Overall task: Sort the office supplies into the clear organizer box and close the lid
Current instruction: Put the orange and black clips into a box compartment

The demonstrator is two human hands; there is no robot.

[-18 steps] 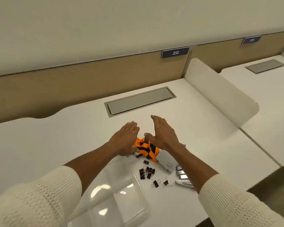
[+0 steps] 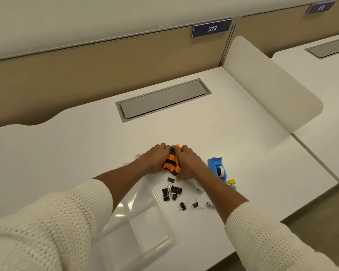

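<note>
Item: orange-and-black bundle, lying on the white desk just beyond the scattered supplies. You had both hands cupped around it; your left hand pressed its left side with fingers curled together over the top, and your right hand closed on its right side, fingers likewise bent down onto it. Both forearms reached forward from cream knit sleeves, converging on the bundle. Near you lay a cluster of black binder clips, two more apart to the right. A white tube-like item lay partly under your right forearm. A blue tape dispenser stood to the right, a small yellow-and-blue item just beside it. The clear organizer box sat open under your left forearm, at the desk's near edge.
</note>
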